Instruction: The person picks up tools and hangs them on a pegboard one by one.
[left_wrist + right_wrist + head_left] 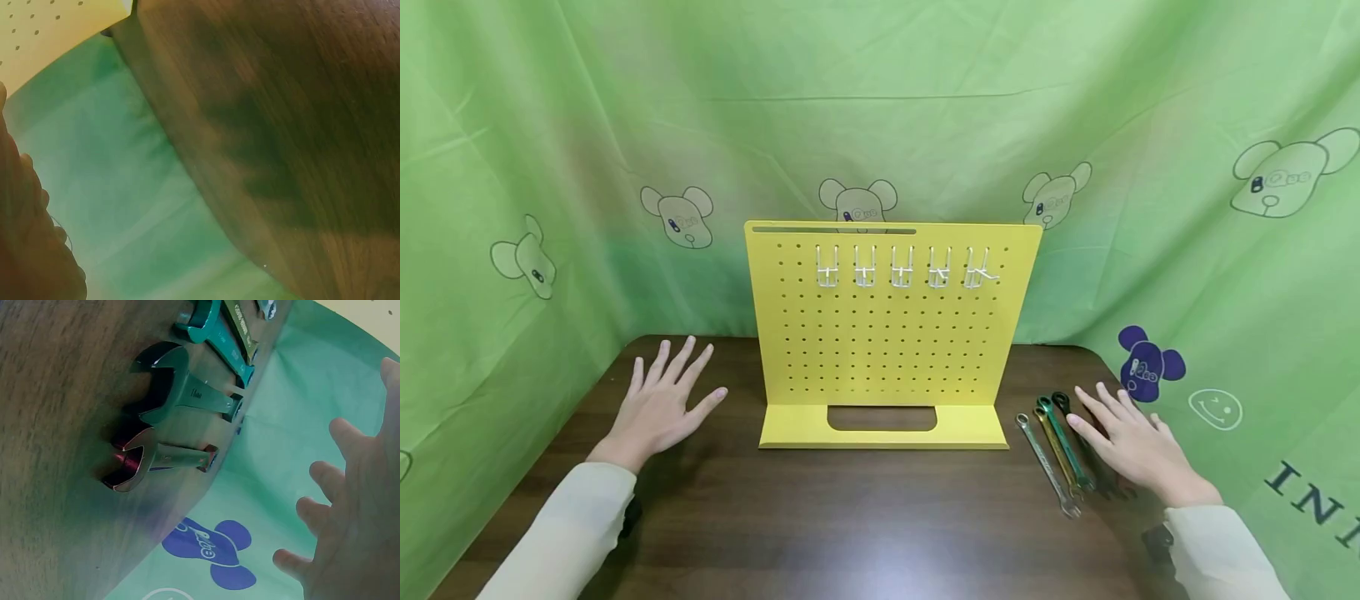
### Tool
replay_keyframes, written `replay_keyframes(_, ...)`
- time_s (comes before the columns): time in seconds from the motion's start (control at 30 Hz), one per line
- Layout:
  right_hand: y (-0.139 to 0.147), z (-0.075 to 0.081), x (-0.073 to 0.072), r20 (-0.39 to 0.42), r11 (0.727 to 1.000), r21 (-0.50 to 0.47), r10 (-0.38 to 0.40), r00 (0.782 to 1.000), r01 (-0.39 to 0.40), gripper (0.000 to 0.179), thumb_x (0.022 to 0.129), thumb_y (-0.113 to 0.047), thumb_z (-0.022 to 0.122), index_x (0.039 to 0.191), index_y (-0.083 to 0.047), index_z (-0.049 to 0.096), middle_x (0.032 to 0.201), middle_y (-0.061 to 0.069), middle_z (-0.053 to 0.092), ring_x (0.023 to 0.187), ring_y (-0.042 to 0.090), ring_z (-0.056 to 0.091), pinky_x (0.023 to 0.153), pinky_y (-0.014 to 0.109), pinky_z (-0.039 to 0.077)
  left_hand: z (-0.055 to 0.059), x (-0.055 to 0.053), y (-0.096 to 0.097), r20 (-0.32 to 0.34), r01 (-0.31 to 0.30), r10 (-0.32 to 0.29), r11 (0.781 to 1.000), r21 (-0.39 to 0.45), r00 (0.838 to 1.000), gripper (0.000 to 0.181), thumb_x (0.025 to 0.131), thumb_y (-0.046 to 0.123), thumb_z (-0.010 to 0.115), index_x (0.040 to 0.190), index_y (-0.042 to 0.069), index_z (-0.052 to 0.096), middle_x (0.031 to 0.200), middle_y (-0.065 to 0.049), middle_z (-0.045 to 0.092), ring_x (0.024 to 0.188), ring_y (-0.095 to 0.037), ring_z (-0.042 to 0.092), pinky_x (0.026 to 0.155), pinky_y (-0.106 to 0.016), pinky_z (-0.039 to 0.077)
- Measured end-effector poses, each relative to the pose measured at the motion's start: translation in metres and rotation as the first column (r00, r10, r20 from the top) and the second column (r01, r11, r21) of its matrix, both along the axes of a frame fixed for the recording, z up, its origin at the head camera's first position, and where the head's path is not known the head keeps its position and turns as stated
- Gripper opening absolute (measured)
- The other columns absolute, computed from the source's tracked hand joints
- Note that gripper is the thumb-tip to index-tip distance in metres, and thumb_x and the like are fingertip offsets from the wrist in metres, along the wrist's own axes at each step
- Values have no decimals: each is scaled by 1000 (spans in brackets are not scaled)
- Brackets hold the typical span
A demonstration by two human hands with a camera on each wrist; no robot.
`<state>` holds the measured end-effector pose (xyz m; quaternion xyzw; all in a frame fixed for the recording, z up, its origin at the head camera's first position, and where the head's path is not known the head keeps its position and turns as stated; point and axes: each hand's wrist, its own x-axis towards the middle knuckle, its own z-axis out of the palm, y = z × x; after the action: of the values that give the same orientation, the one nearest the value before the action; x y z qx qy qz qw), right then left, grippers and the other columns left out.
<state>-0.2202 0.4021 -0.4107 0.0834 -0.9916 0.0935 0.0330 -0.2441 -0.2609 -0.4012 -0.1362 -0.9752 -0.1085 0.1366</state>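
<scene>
My left hand (658, 412), fingers spread and holding nothing, hovers over the left side of the table; its shadow falls on the wood in the left wrist view. On the right, my right hand (1131, 442) is spread above a row of combination wrenches, gripping none. From left to right lie a silver wrench (1045, 462), a gold wrench (1057, 450), a green wrench (1066, 442) and a black wrench (1062, 402), which the hand partly covers. The right wrist view also reveals a reddish wrench (181, 456) at the row's end.
A yellow pegboard (880, 333) stands upright at the table's middle back, on a base with a cut-out. Several white wire hooks (902, 271) hang in a row near its top. Green printed cloth (925, 125) surrounds the brown table (850, 517) at the back and sides.
</scene>
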Motion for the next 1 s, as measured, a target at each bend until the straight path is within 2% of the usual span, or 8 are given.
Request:
replay_keyframes(0.3, -2, 1, 2, 18, 1000, -26, 1, 1000, 0, 68, 106, -56, 33, 161, -18, 19, 161, 27, 16, 142, 55, 15, 98, 81, 13, 1, 0, 0, 49, -6, 3, 998, 59, 999, 78, 102, 62, 39, 162, 20, 13, 167, -13, 6, 149, -44, -4, 111, -71, -3)
replay_keyframes(0.57, -4, 0, 2, 27, 994, -113, 9, 1000, -6, 65, 108, -51, 34, 158, -10, 30, 159, 29, 19, 144, 54, 13, 96, 81, 16, 0, -5, 3, 107, 12, -34, 981, 194, 994, 75, 104, 59, 36, 162, 23, 6, 167, -9, -3, 149, -41, -11, 110, -70, -9)
replay_keyframes(0.7, -5, 0, 1, 26, 989, -150, 18, 999, -14, 63, 108, -48, 34, 156, -6, 33, 158, 29, 21, 142, 56, 14, 96, 81, 16, -1, -8, 8, 107, 32, -63, 964, 265, 992, 73, 105, 57, 36, 162, 25, 4, 167, -9, -2, 149, -39, -11, 112, -68, -8)
replay_keyframes(0.87, -3, -3, 0, 34, 983, -182, 44, 998, -37, 62, 109, -45, 33, 152, 0, 37, 155, 34, 23, 139, 60, 17, 97, 81, 17, 2, -14, 13, 102, 57, -103, 925, 376, 989, 70, 107, 52, 36, 162, 25, 3, 167, -8, -2, 150, -37, -11, 113, -67, -8)
replay_keyframes(1.0, -2, -5, -1, 54, 974, -223, 55, 997, -42, 62, 110, -43, 34, 151, 3, 38, 154, 35, 23, 138, 61, 17, 99, 79, 18, 6, -20, 18, 91, 76, -128, 898, 434, 988, 68, 108, 50, 35, 162, 25, 2, 167, -8, -3, 150, -36, -11, 112, -69, -5)
